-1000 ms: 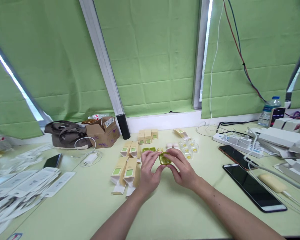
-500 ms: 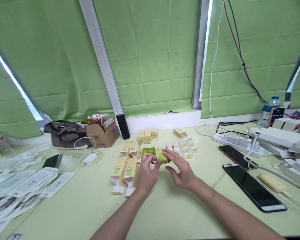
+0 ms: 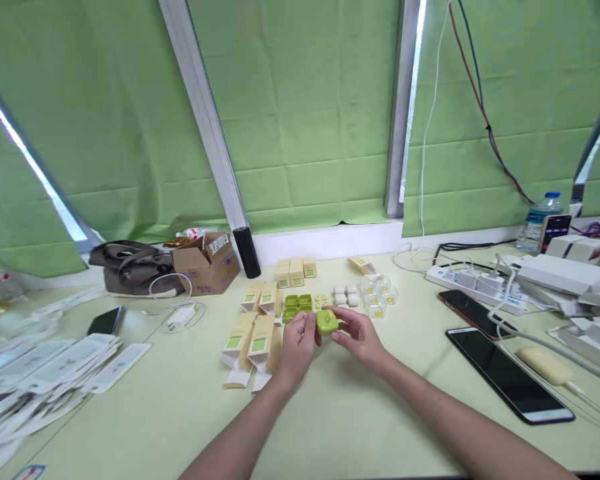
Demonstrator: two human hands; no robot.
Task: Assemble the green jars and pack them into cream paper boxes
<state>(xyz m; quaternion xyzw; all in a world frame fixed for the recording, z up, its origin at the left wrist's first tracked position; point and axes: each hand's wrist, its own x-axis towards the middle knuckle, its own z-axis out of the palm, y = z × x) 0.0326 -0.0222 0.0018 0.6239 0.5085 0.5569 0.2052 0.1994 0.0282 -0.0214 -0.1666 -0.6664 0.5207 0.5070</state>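
Note:
A small green square case [image 3: 327, 321] is held between both hands above the table. My left hand [image 3: 299, 341] grips its left side, thumb on top. Around its right side are the thumb and fingers of my right hand [image 3: 361, 337]. Just behind the hands sit several green square cases [image 3: 291, 301], small yellow pieces [image 3: 321, 302], white rounded pieces [image 3: 346, 295] and clear round containers [image 3: 377, 307] with yellow centres. Left of my left hand lie open beige boxes [image 3: 263, 341] with green labels, and more beige boxes [image 3: 296, 272] stand farther back.
At the right are phones [image 3: 510, 375], a power strip [image 3: 475, 290], cables and white boxes. White flat packaging [image 3: 55, 367], another phone [image 3: 105, 321], a charger [image 3: 181, 317], a bag [image 3: 135, 270], a cardboard box [image 3: 205, 267] and a black cylinder [image 3: 247, 253] are at the left.
The green case has been turned so its top faces the camera. My right hand's fingers have moved from above it to its right side, closing on it.

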